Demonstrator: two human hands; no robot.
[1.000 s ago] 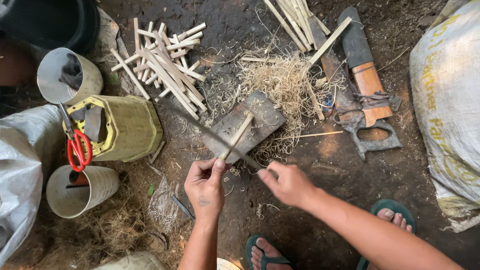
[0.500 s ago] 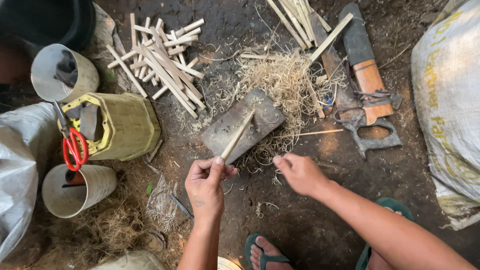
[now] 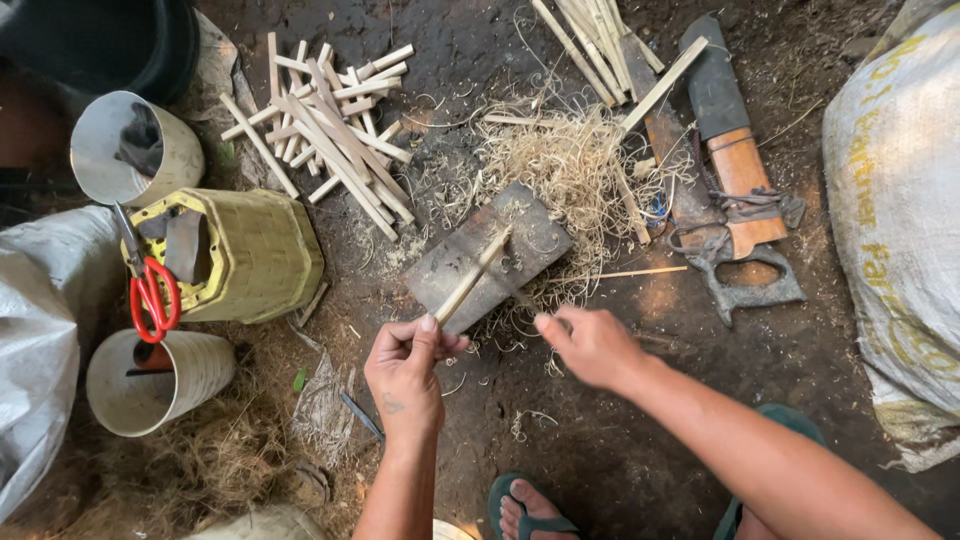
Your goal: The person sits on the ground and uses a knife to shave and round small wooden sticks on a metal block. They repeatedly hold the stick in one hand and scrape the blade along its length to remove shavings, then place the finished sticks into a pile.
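Note:
My left hand [image 3: 405,375] pinches the near end of a thin pale bamboo stick [image 3: 478,272]. The stick slants up and away, its far end resting on a flat grey wooden block [image 3: 535,228] on the ground. My right hand [image 3: 590,345] is just right of the left, fingers closed on a small knife whose blade [image 3: 524,299] is blurred beside the block's near edge. The two hands are a short gap apart.
A pile of cut sticks [image 3: 330,130] and pale shavings [image 3: 575,160] lie beyond the block. At left stand a yellow woven basket [image 3: 255,255], red scissors [image 3: 150,295] and two cups [image 3: 135,150] [image 3: 150,385]. A saw [image 3: 740,215] and white sack [image 3: 900,200] lie right.
The knife blade lay across the stick a second ago. My right hand has drawn it back off the stick and up to the right. My left hand keeps the stick on the block.

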